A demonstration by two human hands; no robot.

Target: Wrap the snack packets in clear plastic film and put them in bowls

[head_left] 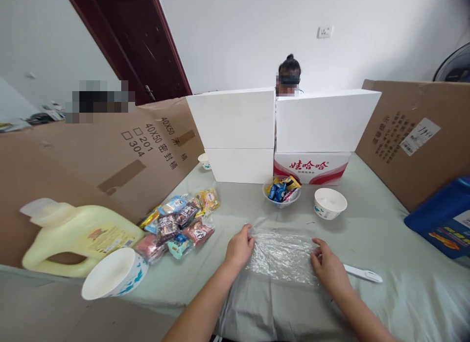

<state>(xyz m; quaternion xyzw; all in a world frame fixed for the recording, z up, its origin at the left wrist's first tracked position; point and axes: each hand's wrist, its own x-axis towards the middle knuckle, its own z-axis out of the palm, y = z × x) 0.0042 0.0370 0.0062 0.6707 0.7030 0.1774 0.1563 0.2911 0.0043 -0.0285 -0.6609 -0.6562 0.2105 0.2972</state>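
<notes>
A crinkled clear plastic bag (281,256) lies spread on the cloth in front of me. My left hand (240,246) pinches its left edge, while the fingers of my right hand (325,263) are closed on its right edge. Just beyond my right hand, a white plastic handle (363,273) rests on the cloth, its other end hidden by that hand. Behind the bag stand a clear bowl (270,201) of wrapped sweets (282,189) and a white paper bowl (329,209) with a teal print. Several packaged snacks (183,222) are piled to the left.
A pale yellow jug (84,229) lies on its side at the left, with a tilted paper bowl (110,273) before it. White boxes (238,121) wall off the back; cardboard panels (154,151) flank the table. A blue bottle (442,219) lies right. A person (290,70) is behind the boxes.
</notes>
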